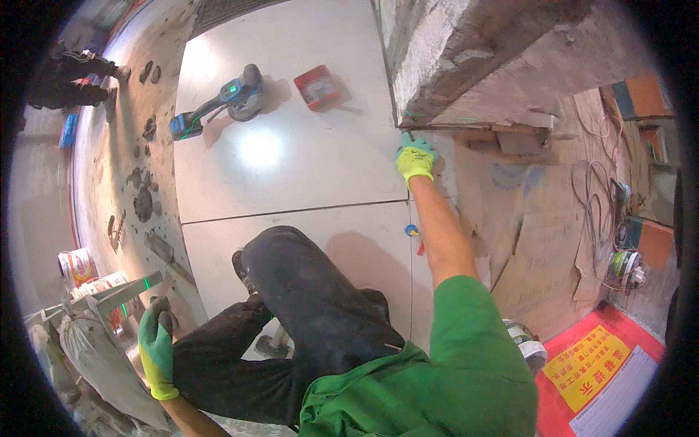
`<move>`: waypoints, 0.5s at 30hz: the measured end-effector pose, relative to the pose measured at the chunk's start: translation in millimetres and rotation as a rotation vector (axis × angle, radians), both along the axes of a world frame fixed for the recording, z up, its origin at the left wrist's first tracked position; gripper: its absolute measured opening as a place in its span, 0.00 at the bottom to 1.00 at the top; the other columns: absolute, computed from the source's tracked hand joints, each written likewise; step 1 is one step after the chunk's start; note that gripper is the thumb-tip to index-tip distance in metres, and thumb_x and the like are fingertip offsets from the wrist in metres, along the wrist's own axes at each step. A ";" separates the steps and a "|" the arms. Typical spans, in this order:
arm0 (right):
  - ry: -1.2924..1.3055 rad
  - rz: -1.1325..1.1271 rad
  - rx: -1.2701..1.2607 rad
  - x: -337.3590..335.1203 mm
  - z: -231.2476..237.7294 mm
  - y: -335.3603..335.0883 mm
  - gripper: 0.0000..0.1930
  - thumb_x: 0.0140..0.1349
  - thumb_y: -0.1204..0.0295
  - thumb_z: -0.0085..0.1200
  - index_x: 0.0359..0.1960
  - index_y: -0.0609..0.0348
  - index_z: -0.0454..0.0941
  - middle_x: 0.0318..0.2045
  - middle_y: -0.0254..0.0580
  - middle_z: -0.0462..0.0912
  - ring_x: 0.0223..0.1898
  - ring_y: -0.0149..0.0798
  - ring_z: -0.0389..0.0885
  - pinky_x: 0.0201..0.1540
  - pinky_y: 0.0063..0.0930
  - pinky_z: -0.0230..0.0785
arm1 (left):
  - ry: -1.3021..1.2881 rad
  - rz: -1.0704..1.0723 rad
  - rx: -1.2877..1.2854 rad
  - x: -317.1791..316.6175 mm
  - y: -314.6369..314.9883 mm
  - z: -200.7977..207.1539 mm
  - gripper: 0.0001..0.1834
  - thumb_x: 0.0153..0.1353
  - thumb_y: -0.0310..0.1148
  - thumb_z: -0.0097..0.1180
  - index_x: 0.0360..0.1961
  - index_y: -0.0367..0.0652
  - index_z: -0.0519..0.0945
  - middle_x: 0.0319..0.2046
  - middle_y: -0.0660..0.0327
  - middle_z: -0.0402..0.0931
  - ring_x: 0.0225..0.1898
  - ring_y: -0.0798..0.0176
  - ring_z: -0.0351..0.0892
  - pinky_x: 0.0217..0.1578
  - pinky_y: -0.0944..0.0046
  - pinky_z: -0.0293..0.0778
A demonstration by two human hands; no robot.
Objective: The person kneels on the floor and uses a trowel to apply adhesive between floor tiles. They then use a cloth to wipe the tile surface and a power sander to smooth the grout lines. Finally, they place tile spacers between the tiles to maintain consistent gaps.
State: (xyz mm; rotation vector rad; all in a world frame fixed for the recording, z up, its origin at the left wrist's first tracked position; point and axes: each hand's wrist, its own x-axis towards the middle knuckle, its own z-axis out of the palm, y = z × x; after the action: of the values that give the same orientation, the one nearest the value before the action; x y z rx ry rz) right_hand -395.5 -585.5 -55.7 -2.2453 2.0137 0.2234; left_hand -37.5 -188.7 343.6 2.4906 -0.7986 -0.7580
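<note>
My right hand [416, 154], in a yellow-and-teal glove, reaches far ahead to the tile edge at the foot of a rough concrete column [437, 58]. Its fingers are bent together around something small and dark that I cannot make out. My left hand [155, 346], gloved alike, is low on the left beside my knee, near a grey metal bar [124, 293]; its grip is unclear. Large pale tiles [291, 167] lie before me. On them are a blue cordless tool with a round base [244, 98] and a small red open box [317, 87] with greyish contents.
A blue-and-yellow round piece [413, 230] lies by the tile joint. Brown sheeting [539, 240] and loose cables [598, 197] are on the right. Buckets [76, 266] stand at left, beside mortar-spotted floor [143, 204]. Another person's legs [80, 80] show at far left.
</note>
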 end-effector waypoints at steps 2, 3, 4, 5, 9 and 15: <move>-0.102 -0.076 0.020 -4.8 -3.1 -5.3 0.17 0.59 0.63 0.54 0.50 0.49 0.79 0.44 0.50 0.83 0.45 0.55 0.82 0.45 0.54 0.72 | 0.021 0.032 0.024 -0.3 2.4 1.5 0.16 0.72 0.29 0.50 0.56 0.32 0.77 0.51 0.58 0.79 0.50 0.67 0.76 0.53 0.67 0.72; -0.166 -0.106 0.015 -9.4 -4.2 -9.0 0.17 0.59 0.63 0.53 0.49 0.52 0.79 0.43 0.51 0.84 0.43 0.54 0.84 0.43 0.52 0.74 | 0.017 0.036 0.041 -1.0 3.1 2.2 0.16 0.72 0.29 0.50 0.56 0.32 0.77 0.51 0.58 0.79 0.51 0.67 0.76 0.53 0.67 0.72; -0.159 -0.120 0.018 -14.7 -4.9 -13.1 0.16 0.59 0.64 0.53 0.46 0.53 0.81 0.42 0.52 0.85 0.42 0.54 0.85 0.42 0.50 0.75 | 0.005 0.036 0.059 -2.0 3.7 2.7 0.16 0.72 0.29 0.50 0.56 0.32 0.77 0.51 0.59 0.79 0.51 0.67 0.76 0.53 0.67 0.72; -0.162 -0.128 0.012 -20.6 -5.0 -17.7 0.15 0.59 0.64 0.53 0.44 0.54 0.82 0.40 0.53 0.85 0.41 0.54 0.85 0.41 0.48 0.76 | 0.026 0.051 0.051 -3.0 4.0 3.0 0.16 0.72 0.29 0.50 0.56 0.32 0.77 0.51 0.59 0.79 0.51 0.67 0.76 0.53 0.68 0.72; -0.052 -0.038 0.170 -29.3 -1.4 -39.7 0.14 0.59 0.66 0.51 0.40 0.56 0.86 0.42 0.55 0.86 0.43 0.55 0.86 0.43 0.50 0.77 | -0.005 0.046 0.058 -8.6 6.7 3.1 0.16 0.71 0.29 0.51 0.56 0.33 0.78 0.50 0.59 0.79 0.50 0.67 0.76 0.53 0.68 0.72; 0.061 0.277 0.283 -40.5 8.8 -52.5 0.15 0.59 0.67 0.49 0.41 0.57 0.86 0.46 0.55 0.85 0.47 0.55 0.85 0.45 0.51 0.76 | -0.028 0.037 0.093 -11.9 14.6 0.9 0.16 0.70 0.29 0.52 0.56 0.33 0.78 0.50 0.57 0.80 0.52 0.63 0.76 0.56 0.65 0.70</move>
State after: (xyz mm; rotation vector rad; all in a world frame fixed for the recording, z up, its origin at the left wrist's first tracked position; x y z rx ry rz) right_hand -436.0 -638.1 -46.9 -2.3438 1.5700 0.5693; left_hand -49.3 -174.1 344.5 2.5961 -0.7411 -0.7654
